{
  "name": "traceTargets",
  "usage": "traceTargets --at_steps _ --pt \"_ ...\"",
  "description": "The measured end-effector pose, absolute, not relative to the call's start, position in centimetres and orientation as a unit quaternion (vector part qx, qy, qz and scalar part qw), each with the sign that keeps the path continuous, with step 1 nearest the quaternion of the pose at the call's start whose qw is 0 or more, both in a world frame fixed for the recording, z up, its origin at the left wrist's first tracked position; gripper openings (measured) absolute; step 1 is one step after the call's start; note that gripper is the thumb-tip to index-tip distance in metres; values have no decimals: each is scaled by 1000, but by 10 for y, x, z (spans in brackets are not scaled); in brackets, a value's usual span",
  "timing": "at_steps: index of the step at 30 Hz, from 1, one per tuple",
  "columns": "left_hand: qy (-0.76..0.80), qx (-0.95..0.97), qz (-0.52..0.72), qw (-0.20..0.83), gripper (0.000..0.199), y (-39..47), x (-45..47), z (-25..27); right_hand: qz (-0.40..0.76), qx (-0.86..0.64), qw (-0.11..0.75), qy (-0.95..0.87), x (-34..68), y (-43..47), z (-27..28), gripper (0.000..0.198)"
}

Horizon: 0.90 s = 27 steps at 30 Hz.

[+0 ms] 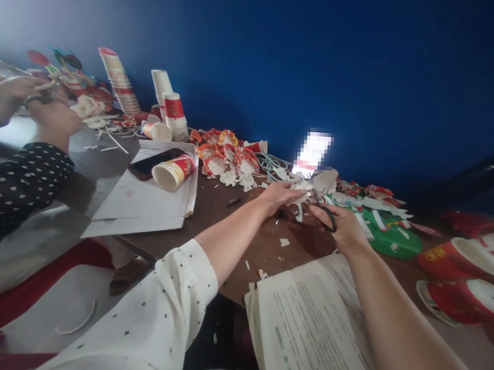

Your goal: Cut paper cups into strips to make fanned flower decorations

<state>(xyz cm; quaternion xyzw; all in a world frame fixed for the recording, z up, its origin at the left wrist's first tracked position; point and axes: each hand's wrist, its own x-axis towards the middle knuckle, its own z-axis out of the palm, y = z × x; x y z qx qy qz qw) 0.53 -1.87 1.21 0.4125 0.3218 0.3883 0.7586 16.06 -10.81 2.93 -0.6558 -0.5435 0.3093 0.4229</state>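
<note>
My right hand point(339, 224) is closed around the dark handles of a pair of scissors point(331, 219), whose blades point up and away. Just left of it, my left hand point(282, 197) pinches a piece of white paper point(300, 187) close to the blades. A curled white strip point(299, 211) hangs below the paper. Whether the blades are cutting into it I cannot tell. Behind the hands a lit phone screen point(311, 155), partly blurred out, leans against the blue wall. A printed booklet point(310, 317) lies below my right wrist.
Cut paper-cup flowers point(232, 156) are heaped left of my hands. A paper cup point(173, 172) and dark phone point(156, 162) rest on white sheets point(139, 205). Stacked cups point(119, 82) stand farther back. A green disc point(394, 236) and red cups point(464, 257) lie right. A co-worker's hands point(53, 109) hold scissors at left.
</note>
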Motion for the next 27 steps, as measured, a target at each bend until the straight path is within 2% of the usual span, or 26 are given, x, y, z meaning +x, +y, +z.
traceTargets --at_steps 10,18,27 --pt "294 434 376 764 22 -17 8 6 311 -650 430 -544 156 -110 31 39" --pt "316 433 381 753 18 -16 6 8 321 -649 440 -531 157 -108 29 42" --pt "342 430 404 731 15 -18 3 16 332 -649 441 -523 158 -109 31 36"
